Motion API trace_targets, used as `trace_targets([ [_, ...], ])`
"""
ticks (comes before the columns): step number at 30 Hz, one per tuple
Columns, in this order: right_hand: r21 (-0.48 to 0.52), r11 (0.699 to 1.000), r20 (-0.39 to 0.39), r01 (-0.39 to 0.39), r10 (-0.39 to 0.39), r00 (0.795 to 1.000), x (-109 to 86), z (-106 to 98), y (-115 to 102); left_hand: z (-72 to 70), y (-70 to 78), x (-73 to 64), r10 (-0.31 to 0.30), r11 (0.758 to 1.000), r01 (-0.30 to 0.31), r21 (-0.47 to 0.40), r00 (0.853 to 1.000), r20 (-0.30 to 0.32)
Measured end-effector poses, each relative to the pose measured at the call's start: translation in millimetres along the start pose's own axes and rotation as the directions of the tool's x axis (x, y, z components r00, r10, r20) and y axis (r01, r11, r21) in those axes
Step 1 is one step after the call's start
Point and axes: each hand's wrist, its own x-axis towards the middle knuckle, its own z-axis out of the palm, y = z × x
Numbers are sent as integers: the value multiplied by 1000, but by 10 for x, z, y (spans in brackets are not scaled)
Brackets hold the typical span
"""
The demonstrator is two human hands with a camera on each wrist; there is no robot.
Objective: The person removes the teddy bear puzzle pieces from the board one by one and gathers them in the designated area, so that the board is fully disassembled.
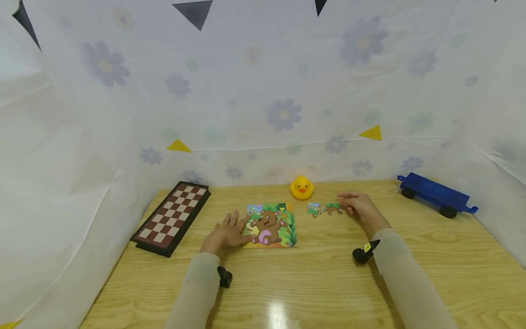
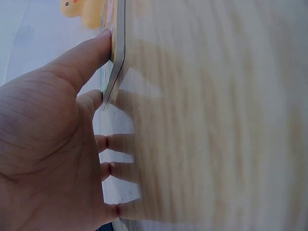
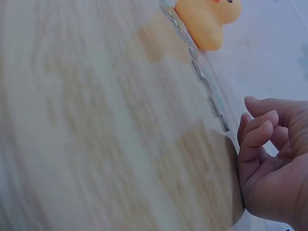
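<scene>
A square bear picture board (image 1: 270, 226) lies flat on the wooden table. My left hand (image 1: 226, 234) is spread at its left side, the thumb and index finger touching its edge. In the left wrist view the thumb (image 2: 89, 55) rests on the border of the board and the other fingertips reach the table. Right of the board lie a few joined jigsaw pieces (image 1: 334, 209) with bits of brown and green. My right hand (image 1: 360, 206) rests just beside their right end. Its fingers (image 3: 257, 137) are loosely bent, with nothing visible between them.
A yellow rubber duck (image 1: 302, 188) sits behind the board and pieces. On the left lies a brown and white checkered board (image 1: 172, 217) with a dark frame. A blue toy wagon (image 1: 437, 193) stands at the back right. Flower-printed white cloth (image 1: 246, 100) surrounds the table.
</scene>
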Motion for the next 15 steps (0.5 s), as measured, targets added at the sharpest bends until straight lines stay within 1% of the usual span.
trace_targets([
  [3, 7, 1000, 13, 5, -5, 1000, -4, -14, -2, -5, 5, -6, 0, 1000, 0, 1, 1000, 3],
  [9, 33, 999, 9, -3, 3, 1000, -19, -11, -1, -9, 1, 3, 0, 1000, 0, 0, 1000, 6],
  [15, 74, 997, 11, 16, -17, 1000, -35, 1, -16, -1, -7, 23, -10, 1000, 9, 10, 1000, 7],
])
